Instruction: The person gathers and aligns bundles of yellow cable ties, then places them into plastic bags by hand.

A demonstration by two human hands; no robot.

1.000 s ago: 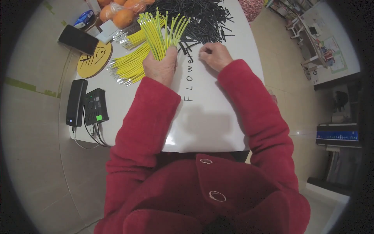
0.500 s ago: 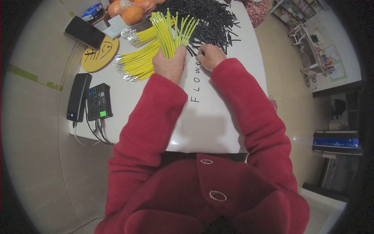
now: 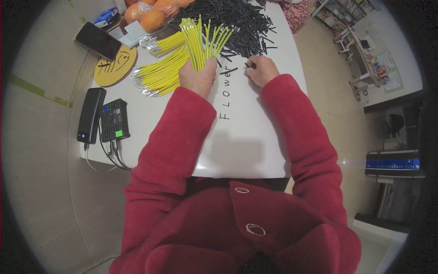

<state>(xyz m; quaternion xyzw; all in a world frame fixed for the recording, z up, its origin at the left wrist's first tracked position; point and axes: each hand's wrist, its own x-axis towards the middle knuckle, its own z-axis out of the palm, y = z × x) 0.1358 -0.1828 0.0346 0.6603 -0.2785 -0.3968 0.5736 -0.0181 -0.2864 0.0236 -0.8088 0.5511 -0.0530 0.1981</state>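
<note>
My left hand [image 3: 199, 77] is closed around an upright, fanned bunch of yellow wires [image 3: 197, 43] with small metal tips. To its right, my right hand [image 3: 263, 71] is closed in a pinch, with a short black tube [image 3: 250, 65] showing at the fingertips. Beyond both hands spreads a large heap of short black tubes [image 3: 228, 23]. A few loose ones lie on the tabletop between the hands, near the handwritten word "Flower" [image 3: 225, 96]. Left of my left hand lie more yellow wires [image 3: 162, 75], and a second bundle of yellow wires [image 3: 164, 44] sits behind them.
A phone [image 3: 97, 41] leans above a round yellow board [image 3: 116, 66] on the left. Nearer stand a black power bank [image 3: 91, 114] and a black device [image 3: 115, 121] with cables. Oranges [image 3: 153, 20] in plastic bags sit at the back of the white table [image 3: 237, 160].
My right hand has moved right, away from the bunch of wires, and a black tube shows in its fingertips. Loose tubes now lie near the word's end. My left hand still grips the wires.
</note>
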